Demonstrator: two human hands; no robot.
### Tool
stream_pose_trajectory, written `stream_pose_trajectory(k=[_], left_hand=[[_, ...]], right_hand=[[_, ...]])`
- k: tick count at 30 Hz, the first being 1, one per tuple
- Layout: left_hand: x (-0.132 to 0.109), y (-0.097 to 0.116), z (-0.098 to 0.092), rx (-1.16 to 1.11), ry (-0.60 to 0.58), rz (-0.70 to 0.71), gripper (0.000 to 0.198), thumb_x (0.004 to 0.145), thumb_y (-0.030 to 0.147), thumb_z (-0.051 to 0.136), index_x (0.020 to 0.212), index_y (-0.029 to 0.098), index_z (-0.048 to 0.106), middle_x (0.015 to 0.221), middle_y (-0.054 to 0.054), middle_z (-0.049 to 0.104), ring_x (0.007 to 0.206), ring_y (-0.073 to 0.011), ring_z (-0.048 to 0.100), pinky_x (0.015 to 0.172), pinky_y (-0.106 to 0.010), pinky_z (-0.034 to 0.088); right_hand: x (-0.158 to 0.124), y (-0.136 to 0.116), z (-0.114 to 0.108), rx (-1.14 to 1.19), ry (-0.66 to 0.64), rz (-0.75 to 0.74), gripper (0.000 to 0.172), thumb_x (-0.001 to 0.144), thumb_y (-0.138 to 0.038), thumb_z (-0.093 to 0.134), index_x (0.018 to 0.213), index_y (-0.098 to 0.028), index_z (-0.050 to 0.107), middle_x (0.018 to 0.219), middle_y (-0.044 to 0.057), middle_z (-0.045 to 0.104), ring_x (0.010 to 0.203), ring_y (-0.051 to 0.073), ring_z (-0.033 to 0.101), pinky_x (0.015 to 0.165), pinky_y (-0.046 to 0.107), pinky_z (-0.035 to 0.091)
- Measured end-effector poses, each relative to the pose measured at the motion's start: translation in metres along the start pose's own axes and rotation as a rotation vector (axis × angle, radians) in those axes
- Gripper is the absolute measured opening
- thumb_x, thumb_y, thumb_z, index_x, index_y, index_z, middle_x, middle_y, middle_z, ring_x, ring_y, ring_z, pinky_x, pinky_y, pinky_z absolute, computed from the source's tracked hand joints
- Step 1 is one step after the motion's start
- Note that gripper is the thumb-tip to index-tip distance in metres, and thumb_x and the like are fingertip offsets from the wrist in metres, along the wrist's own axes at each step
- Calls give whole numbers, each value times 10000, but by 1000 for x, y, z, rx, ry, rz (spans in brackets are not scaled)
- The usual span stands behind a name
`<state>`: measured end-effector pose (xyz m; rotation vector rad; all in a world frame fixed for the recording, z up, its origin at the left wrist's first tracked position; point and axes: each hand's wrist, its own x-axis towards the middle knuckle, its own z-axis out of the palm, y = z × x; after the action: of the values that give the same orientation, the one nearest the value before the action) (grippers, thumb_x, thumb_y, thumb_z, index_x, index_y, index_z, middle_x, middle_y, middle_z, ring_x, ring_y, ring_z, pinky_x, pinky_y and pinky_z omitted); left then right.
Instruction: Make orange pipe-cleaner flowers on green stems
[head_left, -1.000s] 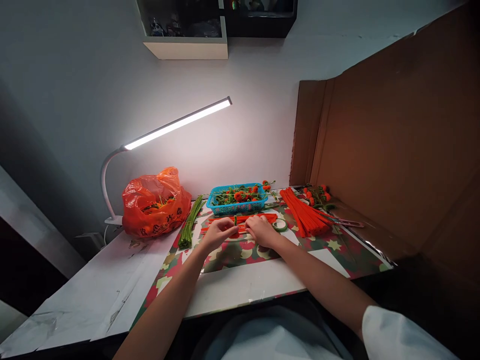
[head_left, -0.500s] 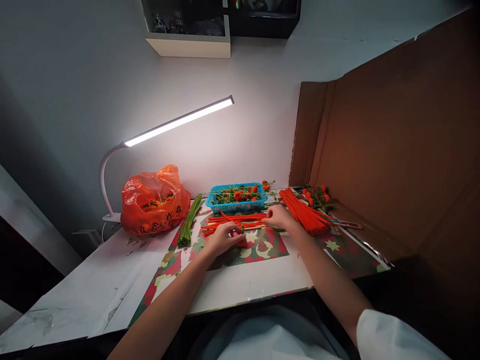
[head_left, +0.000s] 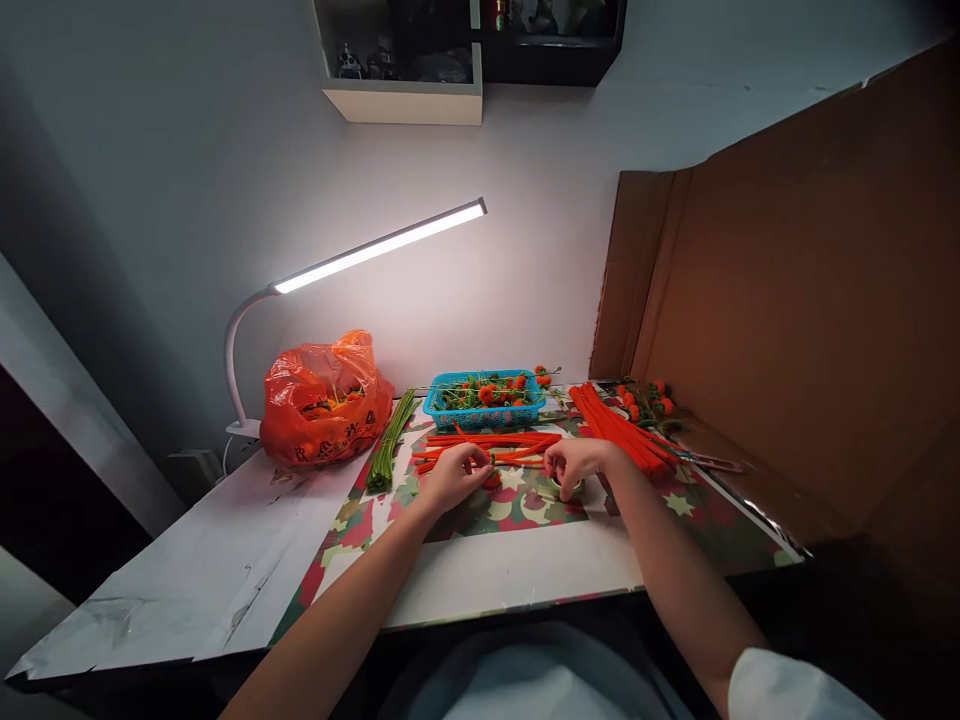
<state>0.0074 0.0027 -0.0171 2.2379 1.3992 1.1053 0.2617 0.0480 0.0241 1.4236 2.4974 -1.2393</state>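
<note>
Sits hemmed in on the right by a tall cardboard panel [head_left: 787, 300], at a white table [head_left: 187, 590] under a lit desk lamp [head_left: 375, 247]. Has a bulging orange bag [head_left: 326, 405] at the back left and a patterned mat [head_left: 697, 510] spread across the middle. Has, on that mat, a thick bundle of orange pipe cleaners [head_left: 619, 430] to the right, a blue basket [head_left: 480, 420] of orange-and-green flowers at the back, a sheaf of green stems [head_left: 390, 445] to the left, and loose orange strands [head_left: 487, 440] just beyond the fingers.

Curls the left hand [head_left: 450, 475] almost shut, pinching a small orange flower piece [head_left: 491, 480] between thumb and fingertips, low over the mat. Closes the right hand [head_left: 577, 462] down over a green tape roll [head_left: 564, 488] just beside that piece; cannot tell whether lifted or resting.

Risks, as a judgement:
- Losing the flower piece from so slight a pinch and dropping it among the loose strands.
- Letting the roll slip free and run toward the table edge.
- Brushing the right-hand bundle with the wrist and scattering it.
</note>
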Motion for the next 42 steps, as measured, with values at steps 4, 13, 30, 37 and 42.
stream_pose_trajectory(k=[4,13,30,37,42], left_hand=[[0,-1,0,-3,0,-10,180,748,347,577,767,169,599,754,-16,623,598,-118,503,568,-242,407],[0,1,1,-49,-39,-29,162,743,312,586,793,175,657,795,-34,664,657,-142,558,608,-257,452],[1,-6,1,-157,-92,-114,142,719,259,595,773,167,690,753,-33,693,689,-165,613,614,-253,468],[2,-9,2,-153,-98,-131,144,704,239,595,768,155,693,750,-37,693,684,-162,619,620,-248,474],[2,-7,1,-161,-110,-158,156,697,203,580,784,159,701,756,-33,696,700,-157,626,646,-240,479]], right_hand=[[0,-9,5,-66,59,-72,434,311,-257,821,687,-202,611,538,-80,512,465,84,450,438,208,323],[13,-22,27,-228,298,-222,53,558,-145,677,574,-196,678,595,-12,589,551,112,505,510,216,324],[39,-38,67,-110,621,-438,109,753,-230,601,675,-170,648,617,-10,616,575,107,510,597,224,332],[40,-42,67,-105,690,-377,59,705,-223,657,673,-174,652,630,-7,641,577,107,527,596,225,339],[46,-36,64,-14,647,-388,53,669,-198,674,690,-153,655,641,6,649,586,114,553,546,206,359]])
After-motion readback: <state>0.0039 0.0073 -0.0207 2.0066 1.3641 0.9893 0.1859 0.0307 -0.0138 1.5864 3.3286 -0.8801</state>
